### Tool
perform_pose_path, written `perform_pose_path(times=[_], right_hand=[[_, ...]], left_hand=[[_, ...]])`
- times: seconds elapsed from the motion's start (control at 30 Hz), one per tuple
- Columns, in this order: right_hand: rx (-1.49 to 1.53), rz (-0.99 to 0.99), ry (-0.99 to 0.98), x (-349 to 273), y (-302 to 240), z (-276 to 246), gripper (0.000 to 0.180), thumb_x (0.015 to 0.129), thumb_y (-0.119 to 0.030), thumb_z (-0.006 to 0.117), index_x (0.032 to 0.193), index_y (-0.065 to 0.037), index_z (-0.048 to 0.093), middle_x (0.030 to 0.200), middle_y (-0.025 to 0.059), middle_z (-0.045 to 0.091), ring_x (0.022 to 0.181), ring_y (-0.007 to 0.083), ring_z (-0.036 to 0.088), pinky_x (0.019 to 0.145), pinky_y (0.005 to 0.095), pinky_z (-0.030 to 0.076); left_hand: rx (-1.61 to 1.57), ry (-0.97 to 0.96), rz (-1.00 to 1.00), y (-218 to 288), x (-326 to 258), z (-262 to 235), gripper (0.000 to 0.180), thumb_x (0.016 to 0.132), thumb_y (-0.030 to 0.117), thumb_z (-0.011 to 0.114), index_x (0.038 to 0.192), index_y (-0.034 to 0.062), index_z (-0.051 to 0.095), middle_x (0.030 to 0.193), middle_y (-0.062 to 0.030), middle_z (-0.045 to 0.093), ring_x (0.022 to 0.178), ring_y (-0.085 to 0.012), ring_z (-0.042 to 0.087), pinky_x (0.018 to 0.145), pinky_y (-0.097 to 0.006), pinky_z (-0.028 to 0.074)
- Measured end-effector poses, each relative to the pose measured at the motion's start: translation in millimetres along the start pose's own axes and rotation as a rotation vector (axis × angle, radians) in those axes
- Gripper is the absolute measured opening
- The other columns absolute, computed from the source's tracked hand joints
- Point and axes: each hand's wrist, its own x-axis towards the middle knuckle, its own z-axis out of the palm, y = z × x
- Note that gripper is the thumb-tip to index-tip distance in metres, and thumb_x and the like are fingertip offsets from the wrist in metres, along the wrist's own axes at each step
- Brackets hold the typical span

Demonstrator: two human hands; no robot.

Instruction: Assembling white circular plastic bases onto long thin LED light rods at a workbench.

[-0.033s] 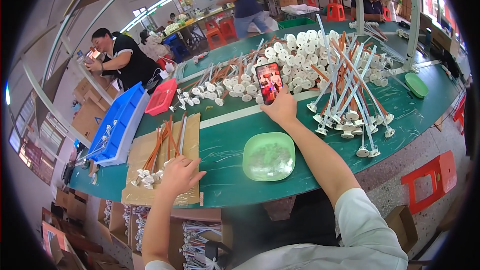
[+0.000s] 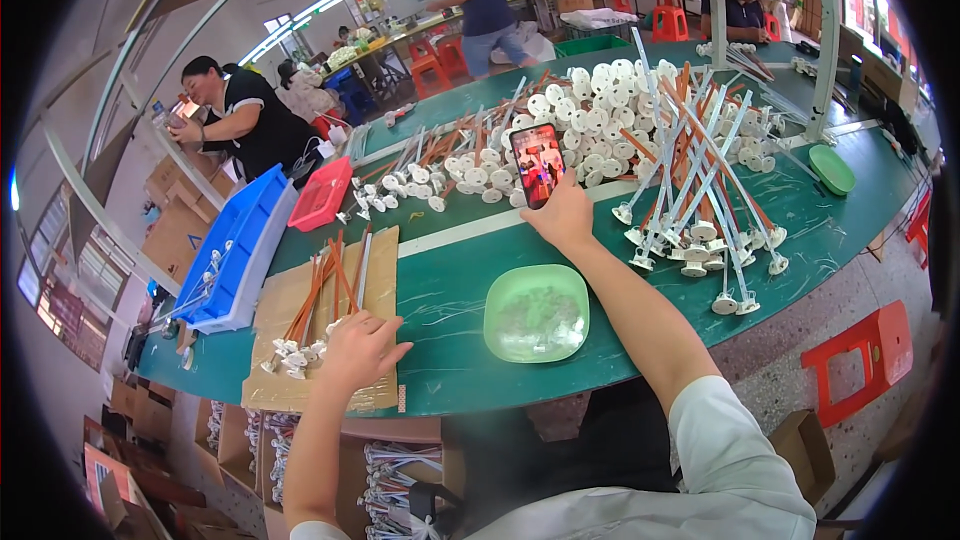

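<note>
My right hand (image 2: 562, 216) is wrapped round a smartphone (image 2: 541, 162), held up over the green table with its lit screen toward me. My left hand (image 2: 360, 348) rests over a cardboard sheet (image 2: 381, 260), its thumb stretched aside and its fingers slightly bent and apart. Just left of it on the cardboard lies a small bunch of brown and grey rods with white round ends (image 2: 292, 358); part of the bunch is hidden behind the hand. Between my arms sits a light green square dish (image 2: 503, 287) with small clear pieces in it.
A large heap of white discs on rods (image 2: 600, 120) covers the table's far side; crossed rods (image 2: 690, 170) stand at right. A blue bin (image 2: 262, 210) and red tray (image 2: 330, 183) are at left. Co-workers are beyond the table. A red stool (image 2: 857, 365) stands right.
</note>
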Motion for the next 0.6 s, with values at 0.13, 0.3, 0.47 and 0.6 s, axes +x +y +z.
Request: perform_pose_path(times=[0.13,0.3,0.47,0.6], right_hand=[[-0.009,-0.042,0.065,6,5,0,0.090,0.061,-0.041,0.089,0.121,0.011,0.045,0.096,0.0264,0.069,0.090,0.0411,0.071,0.082,0.0456,0.059],[0.008,-0.005,-0.002,11,4,-2,0.098,0.061,-0.042,0.091,0.128,0.011,0.042,0.104,0.0270,0.068,0.095,0.0400,0.070,0.083,0.0441,0.059],[-0.125,-0.024,-0.035,7,9,-8,0.090,0.066,-0.048,0.088,0.123,0.008,0.045,0.102,0.0247,0.069,0.093,0.0381,0.072,0.081,0.0448,0.059],[-0.110,-0.017,-0.057,4,14,-9,0.087,0.067,-0.048,0.088,0.120,0.007,0.046,0.102,0.0248,0.070,0.095,0.0389,0.072,0.081,0.0451,0.059]], left_hand=[[-0.032,0.000,0.018,4,14,5,0.033,0.082,0.026,0.079,0.106,0.0048,0.070,0.080,-0.0098,0.066,0.079,-0.0299,0.064,0.070,-0.043,0.052],[-0.131,0.079,0.094,9,49,14,0.030,0.082,0.021,0.080,0.104,0.0042,0.070,0.080,-0.0102,0.067,0.077,-0.0295,0.064,0.069,-0.043,0.052],[-0.189,0.137,0.159,21,87,29,0.027,0.082,0.020,0.079,0.103,0.0043,0.071,0.081,-0.0102,0.067,0.079,-0.0297,0.065,0.070,-0.042,0.053],[-0.241,0.118,0.200,29,99,40,0.026,0.083,0.020,0.079,0.102,0.0043,0.071,0.087,-0.0107,0.070,0.082,-0.0303,0.065,0.076,-0.042,0.053]])
